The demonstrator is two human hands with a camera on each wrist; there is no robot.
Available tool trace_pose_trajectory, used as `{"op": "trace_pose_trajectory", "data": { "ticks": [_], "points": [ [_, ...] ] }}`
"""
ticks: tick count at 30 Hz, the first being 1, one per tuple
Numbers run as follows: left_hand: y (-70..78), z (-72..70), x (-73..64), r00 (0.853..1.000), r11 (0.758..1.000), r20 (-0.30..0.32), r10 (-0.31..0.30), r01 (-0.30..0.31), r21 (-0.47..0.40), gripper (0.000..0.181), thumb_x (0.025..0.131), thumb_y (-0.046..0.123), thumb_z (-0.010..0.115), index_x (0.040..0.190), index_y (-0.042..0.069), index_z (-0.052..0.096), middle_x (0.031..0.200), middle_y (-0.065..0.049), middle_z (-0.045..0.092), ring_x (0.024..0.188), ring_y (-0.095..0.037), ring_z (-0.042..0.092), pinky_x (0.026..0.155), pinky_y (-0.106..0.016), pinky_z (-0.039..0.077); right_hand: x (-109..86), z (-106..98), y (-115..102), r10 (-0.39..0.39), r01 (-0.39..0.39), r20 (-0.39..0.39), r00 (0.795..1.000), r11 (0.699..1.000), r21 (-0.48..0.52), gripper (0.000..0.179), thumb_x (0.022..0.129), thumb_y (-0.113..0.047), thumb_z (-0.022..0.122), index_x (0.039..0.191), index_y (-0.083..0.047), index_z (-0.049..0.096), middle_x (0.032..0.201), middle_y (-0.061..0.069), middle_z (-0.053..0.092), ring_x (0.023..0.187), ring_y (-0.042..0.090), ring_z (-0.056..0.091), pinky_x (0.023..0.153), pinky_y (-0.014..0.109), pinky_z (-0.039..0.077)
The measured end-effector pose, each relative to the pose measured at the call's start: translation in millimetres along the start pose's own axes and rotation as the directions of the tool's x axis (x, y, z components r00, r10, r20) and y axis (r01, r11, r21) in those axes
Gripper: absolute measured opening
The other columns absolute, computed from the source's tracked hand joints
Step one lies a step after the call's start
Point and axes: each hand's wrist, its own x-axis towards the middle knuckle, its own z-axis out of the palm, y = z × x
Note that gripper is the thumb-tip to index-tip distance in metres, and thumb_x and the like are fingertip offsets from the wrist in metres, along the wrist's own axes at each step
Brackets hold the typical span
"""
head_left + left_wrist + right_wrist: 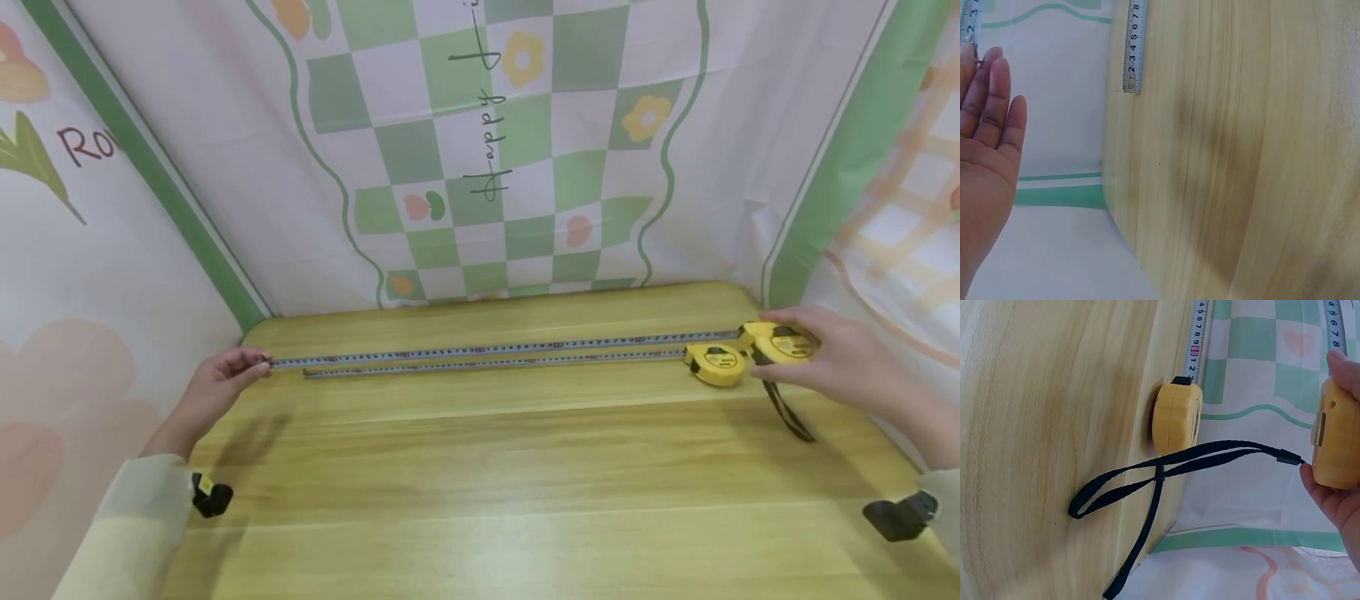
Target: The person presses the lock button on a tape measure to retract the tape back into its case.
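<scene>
- The left hand (216,387) is found pinching the end of an extended blade (442,353) between thumb and finger.
- The yellow case (783,343) of that tape is gripped by the right hand (836,354), fingers and thumb curled around it.
- The blade's long axis is run left to right between the hands, apparently raised.
- A second tape measure (716,365) is laid near-parallel on the near side, its case nearer the right hand.
- Wood-grained bench (487,483); patterned cloth (525,167) is hung behind and at both sides.

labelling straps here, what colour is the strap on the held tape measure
Black; the strap shows best in the right wrist view.
</scene>
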Motion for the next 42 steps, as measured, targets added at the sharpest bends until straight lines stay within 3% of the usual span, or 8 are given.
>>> {"op": "trace_pose_trajectory", "data": {
  "ticks": [13, 17, 20, 27, 29, 34, 38, 42],
  "points": [
    [3.8, 4.6, 2.5, 1.000, 1.000, 0.011, 0.002, -0.002, -0.002, 0.036, 0.100, 0.021, 0.057, 0.118, -0.010, 0.054, 0.093, 0.013, 0.064, 0.089, 0.001, 0.061, 0.081, -0.010, 0.047, 0.9, 0.5, -7.9, 0.046, -0.046, 0.003, 0.999, 0.999, 0.019, 0.080, 0.064, -0.024, 0.092, 0.128, 0.007, 0.054, 0.125, 0.035, 0.049, 0.111, 0.054, 0.043, 0.086, 0.071, 0.033],
    [4.5, 6.4, 3.8, 1.000, 1.000, 0.012, 0.001, -0.001, -0.003, 0.035, 0.100, 0.022, 0.057, 0.116, -0.008, 0.055, 0.095, 0.007, 0.066, 0.090, -0.002, 0.061, 0.081, -0.011, 0.047, 1.6, 2.2, -8.2, 0.060, -0.060, -0.003, 0.998, 0.998, 0.015, 0.080, 0.065, -0.026, 0.092, 0.128, 0.006, 0.054, 0.124, 0.032, 0.051, 0.105, 0.049, 0.048, 0.082, 0.046, 0.042],
    [4.7, 7.3, 4.9, 1.000, 1.000, 0.016, 0.005, -0.005, -0.004, 0.035, 0.100, 0.023, 0.057, 0.116, -0.007, 0.056, 0.098, 0.001, 0.066, 0.091, -0.004, 0.061, 0.081, -0.012, 0.048, 2.1, 3.5, -7.9, 0.085, -0.085, 0.007, 0.996, 0.996, 0.022, 0.081, 0.067, -0.028, 0.091, 0.131, 0.005, 0.053, 0.126, 0.032, 0.051, 0.104, 0.047, 0.049, 0.075, 0.027, 0.036],
    [4.5, 8.6, 6.8, 1.000, 1.000, 0.021, 0.006, -0.006, 0.009, 0.035, 0.100, 0.023, 0.057, 0.118, -0.007, 0.056, 0.101, -0.004, 0.066, 0.090, -0.002, 0.060, 0.080, -0.013, 0.049, 4.0, 5.2, -11.5, 0.120, -0.121, 0.020, 0.993, 0.991, 0.056, 0.082, 0.070, -0.029, 0.090, 0.134, 0.004, 0.050, 0.132, 0.034, 0.046, 0.108, 0.048, 0.046, 0.079, 0.034, 0.038],
    [5.2, 9.0, 6.6, 1.000, 1.000, 0.020, 0.005, -0.006, 0.015, 0.035, 0.100, 0.022, 0.057, 0.119, -0.008, 0.055, 0.102, -0.007, 0.066, 0.090, -0.002, 0.060, 0.080, -0.013, 0.049, 4.5, 5.1, -13.4, 0.128, -0.129, 0.018, 0.992, 0.990, 0.057, 0.082, 0.070, -0.030, 0.090, 0.134, 0.003, 0.051, 0.132, 0.033, 0.047, 0.108, 0.046, 0.047, 0.075, 0.025, 0.034],
    [7.1, 11.2, 6.1, 1.000, 0.999, 0.010, 0.007, -0.007, 0.032, 0.036, 0.100, 0.023, 0.057, 0.118, -0.008, 0.056, 0.101, -0.007, 0.066, 0.089, -0.002, 0.060, 0.078, -0.014, 0.049, 4.4, 4.8, -15.4, 0.143, -0.145, 0.026, 0.989, 0.988, 0.062, 0.085, 0.070, -0.032, 0.089, 0.137, 0.002, 0.049, 0.134, 0.033, 0.045, 0.109, 0.048, 0.046, 0.080, 0.039, 0.040],
    [7.0, 12.5, 6.4, 1.000, 1.000, 0.012, 0.010, -0.010, 0.030, 0.036, 0.100, 0.024, 0.057, 0.117, -0.008, 0.056, 0.101, -0.008, 0.066, 0.088, -0.003, 0.060, 0.078, -0.014, 0.050, 3.9, 4.8, -14.3, 0.147, -0.149, 0.032, 0.989, 0.986, 0.076, 0.087, 0.071, -0.033, 0.089, 0.139, 0.002, 0.047, 0.136, 0.034, 0.043, 0.111, 0.051, 0.043, 0.082, 0.064, 0.036],
    [7.5, 13.3, 6.9, 1.000, 1.000, 0.017, 0.008, -0.009, 0.027, 0.037, 0.100, 0.025, 0.057, 0.118, -0.007, 0.056, 0.102, -0.009, 0.066, 0.089, -0.003, 0.060, 0.078, -0.015, 0.050, 3.3, 5.0, -12.5, 0.148, -0.150, 0.036, 0.988, 0.985, 0.090, 0.088, 0.071, -0.033, 0.089, 0.140, 0.001, 0.046, 0.137, 0.034, 0.043, 0.113, 0.052, 0.042, 0.083, 0.065, 0.036]
  ]
}}
